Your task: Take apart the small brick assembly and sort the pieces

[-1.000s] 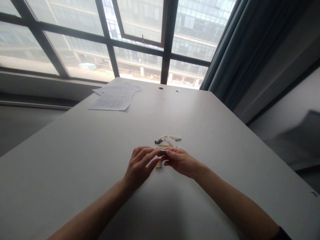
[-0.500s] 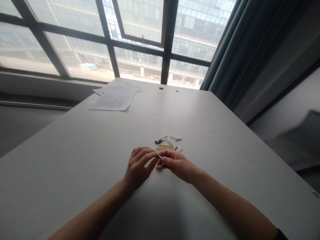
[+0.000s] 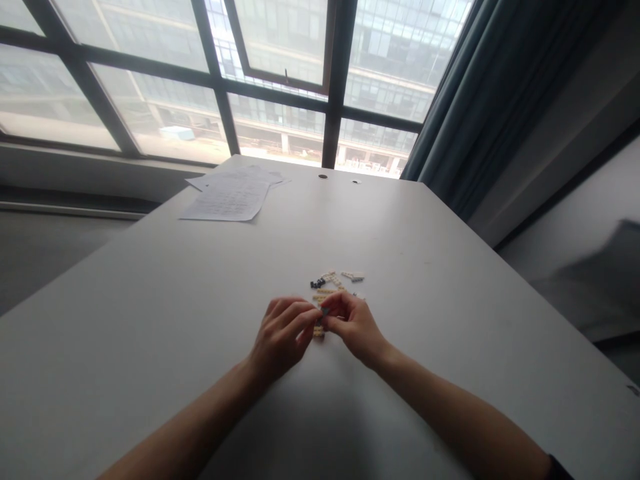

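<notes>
My left hand (image 3: 284,330) and my right hand (image 3: 356,328) meet fingertip to fingertip above the table. Between them they pinch a small grey-green building brick (image 3: 325,311), mostly covered by the fingers. Just below the fingertips shows a tan brick piece (image 3: 319,331); whether it touches the hands I cannot tell. Behind the hands lie tan bricks (image 3: 327,291), partly hidden by the fingers, black bricks (image 3: 317,283) and cream bricks (image 3: 331,277).
White and grey bricks (image 3: 353,276) lie at the right of the pile. Printed papers (image 3: 227,197) rest at the far left of the white table (image 3: 165,300). A window stands behind the table, with a dark curtain (image 3: 480,100) at its right.
The right hand has turned and its fingers have curled up more, covering more of the bricks behind. The held piece now shows a greenish face instead of a thin grey edge.
</notes>
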`<state>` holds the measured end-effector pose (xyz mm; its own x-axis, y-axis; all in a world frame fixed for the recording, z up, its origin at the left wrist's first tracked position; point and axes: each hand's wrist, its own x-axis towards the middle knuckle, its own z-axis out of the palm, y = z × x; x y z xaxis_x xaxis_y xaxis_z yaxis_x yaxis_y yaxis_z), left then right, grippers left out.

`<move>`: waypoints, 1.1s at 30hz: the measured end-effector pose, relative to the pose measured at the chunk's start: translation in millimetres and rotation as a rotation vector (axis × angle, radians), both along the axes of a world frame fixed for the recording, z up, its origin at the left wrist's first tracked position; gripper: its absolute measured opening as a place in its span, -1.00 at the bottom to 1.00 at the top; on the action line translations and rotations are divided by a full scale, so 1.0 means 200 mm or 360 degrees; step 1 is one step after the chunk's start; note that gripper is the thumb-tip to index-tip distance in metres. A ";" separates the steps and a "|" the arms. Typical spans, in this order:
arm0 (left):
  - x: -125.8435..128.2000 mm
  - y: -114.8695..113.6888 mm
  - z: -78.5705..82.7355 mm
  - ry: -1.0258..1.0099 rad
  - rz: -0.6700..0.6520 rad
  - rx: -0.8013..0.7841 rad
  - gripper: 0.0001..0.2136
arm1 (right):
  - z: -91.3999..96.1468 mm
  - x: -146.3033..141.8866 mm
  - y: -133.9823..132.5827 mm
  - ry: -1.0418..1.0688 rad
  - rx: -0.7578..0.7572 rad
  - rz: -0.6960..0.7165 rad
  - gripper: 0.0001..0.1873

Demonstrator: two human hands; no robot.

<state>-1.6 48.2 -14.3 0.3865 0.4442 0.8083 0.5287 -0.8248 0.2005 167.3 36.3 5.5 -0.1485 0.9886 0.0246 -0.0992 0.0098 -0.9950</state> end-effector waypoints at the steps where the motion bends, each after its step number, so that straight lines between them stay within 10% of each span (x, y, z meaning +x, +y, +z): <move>1: 0.00 0.00 0.00 0.0030 0.0000 -0.0020 -0.78 | 0.00 0.00 0.00 -0.0053 0.0019 -0.0024 -0.81; 11: -0.01 0.01 -0.02 0.0142 -0.0029 0.0030 -0.70 | 0.01 -0.01 -0.01 -0.0488 0.0177 -0.0116 -0.74; 23: 0.00 0.00 0.00 -0.0001 0.0083 0.0049 -0.72 | 0.00 0.04 0.02 0.0399 -0.0316 0.0401 -0.57; 33: -0.01 0.01 -0.01 -0.0041 0.0051 0.0013 -0.72 | -0.01 0.04 0.01 0.0326 -0.0282 0.0202 -0.62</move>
<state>-2.7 49.4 -16.2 0.3509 0.4494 0.8215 0.5497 -0.8091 0.2078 174.9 38.0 4.4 -0.2809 0.9540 -0.1045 -0.2872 -0.1875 -0.9393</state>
